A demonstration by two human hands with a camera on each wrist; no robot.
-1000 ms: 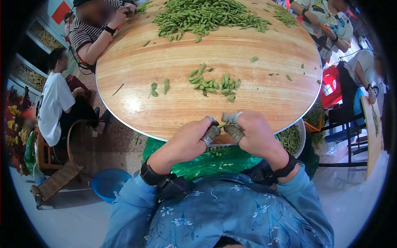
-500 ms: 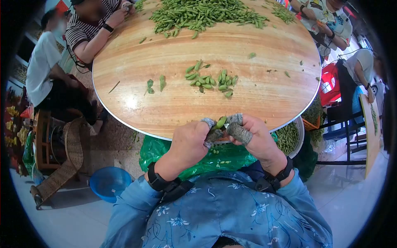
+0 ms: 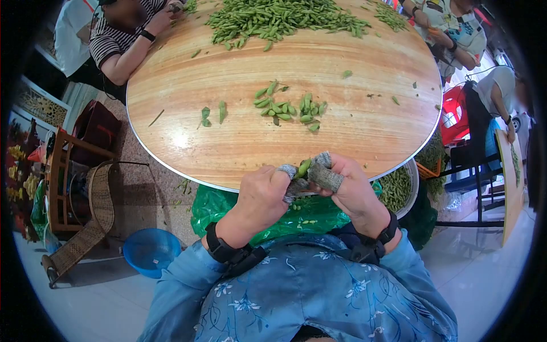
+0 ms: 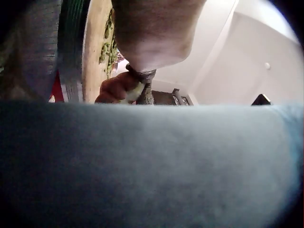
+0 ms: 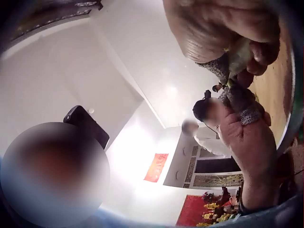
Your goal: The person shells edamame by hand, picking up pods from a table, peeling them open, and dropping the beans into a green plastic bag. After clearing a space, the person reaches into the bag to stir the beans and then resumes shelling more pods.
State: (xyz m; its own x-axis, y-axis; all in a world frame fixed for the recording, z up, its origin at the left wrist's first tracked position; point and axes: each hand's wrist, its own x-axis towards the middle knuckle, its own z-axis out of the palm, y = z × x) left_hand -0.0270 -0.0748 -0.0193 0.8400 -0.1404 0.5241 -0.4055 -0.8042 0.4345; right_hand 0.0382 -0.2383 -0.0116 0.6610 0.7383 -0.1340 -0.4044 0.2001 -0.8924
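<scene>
Over the table's near edge, my two hands meet at a green soybean pod. My left hand pinches the pod's lower part between thumb and forefinger, both in grey knit finger covers. Fingertips of my right hand, covered the same way, pinch at the pod's other side. In the right wrist view, a pale greenish-white thing lies inside the curled fingers of my right hand; I cannot tell what it is. A few loose pods lie on the wooden table ahead of my hands.
A large heap of pods covers the table's far side. Green plastic spreads below the near edge, with a white basket of pods at the right. A blue basin stands on the floor at the left. Other people sit around the table.
The pod has come into view, tilted up between my fingertips, and my right thumb has shifted across it. At the left, the person in white has risen and moved toward the back.
</scene>
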